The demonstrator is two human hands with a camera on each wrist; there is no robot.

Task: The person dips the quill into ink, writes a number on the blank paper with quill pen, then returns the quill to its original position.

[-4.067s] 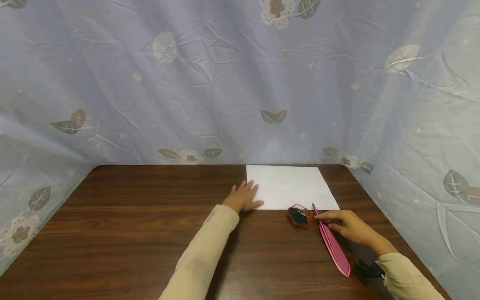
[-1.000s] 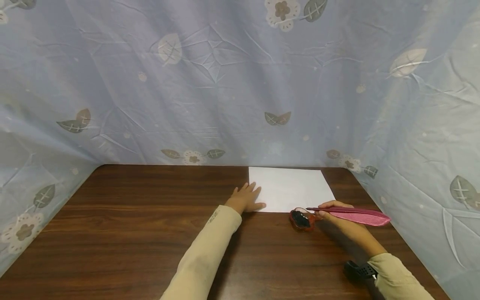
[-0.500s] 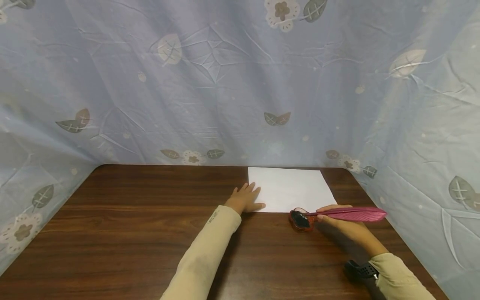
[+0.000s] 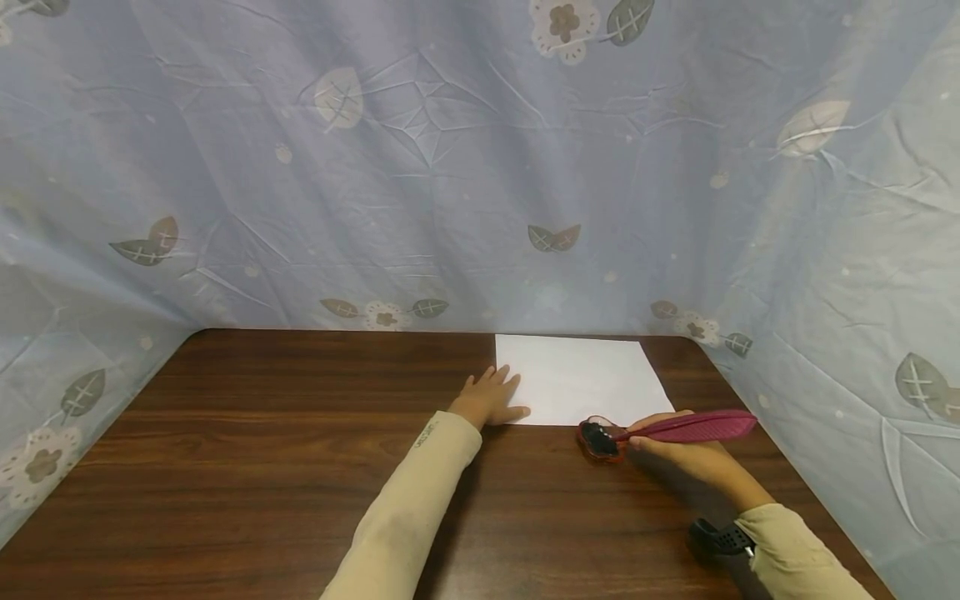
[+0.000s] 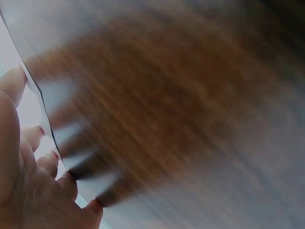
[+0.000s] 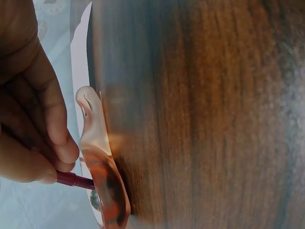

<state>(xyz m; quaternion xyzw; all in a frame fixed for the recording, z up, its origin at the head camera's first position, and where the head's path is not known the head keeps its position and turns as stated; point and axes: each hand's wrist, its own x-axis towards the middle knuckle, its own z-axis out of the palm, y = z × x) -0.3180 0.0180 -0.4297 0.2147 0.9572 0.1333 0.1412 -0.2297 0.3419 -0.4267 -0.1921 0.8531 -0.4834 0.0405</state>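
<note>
In the head view my right hand (image 4: 675, 448) pinches a quill pen with a dark pink feather (image 4: 708, 426). The feather slants up and back to the right. Its thin shaft (image 6: 74, 180) points into a small reddish translucent dish (image 6: 110, 191), which holds something dark, probably ink. The very tip is hidden behind the dish wall in the right wrist view. My left hand (image 4: 489, 398) lies flat with spread fingers on the left edge of a white sheet of paper (image 4: 581, 379). No marks show on that sheet.
A dark brown wooden table (image 4: 262, 467) extends to the left and front. Pale blue patterned cloth (image 4: 420, 167) hangs behind it and along both sides. A black watch (image 4: 722, 539) is on my right wrist.
Earlier, the quill lay with its feather toward me; my right hand has since turned it to point left. Over the last second its tip has lowered into the dish. My left hand stays put.
</note>
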